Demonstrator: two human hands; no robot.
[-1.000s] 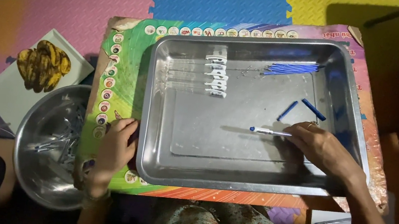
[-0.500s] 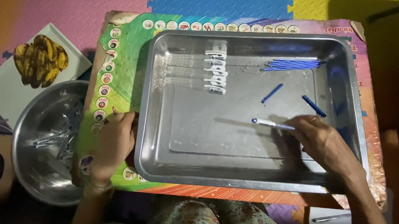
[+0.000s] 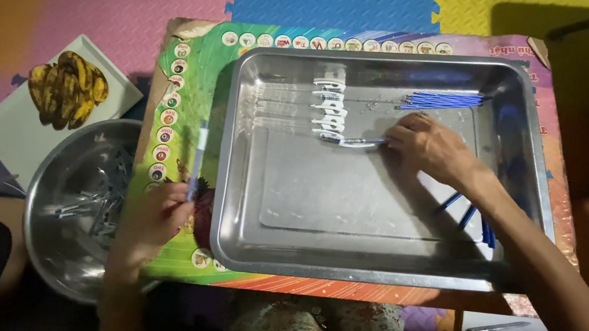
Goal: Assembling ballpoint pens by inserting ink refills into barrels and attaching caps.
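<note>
My right hand (image 3: 431,147) reaches into the big steel tray (image 3: 370,276) and pinches a clear pen with a white cap (image 3: 353,142). That pen lies at the near end of a row of like pens (image 3: 327,105). A bundle of blue refills (image 3: 442,100) lies just beyond my fingers. Some blue caps (image 3: 464,211) rest by my right forearm. My left hand (image 3: 154,217) is outside the tray's left rim and holds a thin pen (image 3: 198,158) upright over the colourful tabletop (image 3: 183,101).
A round steel bowl (image 3: 80,200) with several pen parts sits left of the table. Beyond it a white square plate (image 3: 13,133) carries dark bananas (image 3: 67,88). A pen on white paper (image 3: 498,328) lies at the lower right. Foam floor mats surround the table.
My right hand carried the pen from the tray's near right up to the row of pens. My left hand left the tray's rim and now holds a pen.
</note>
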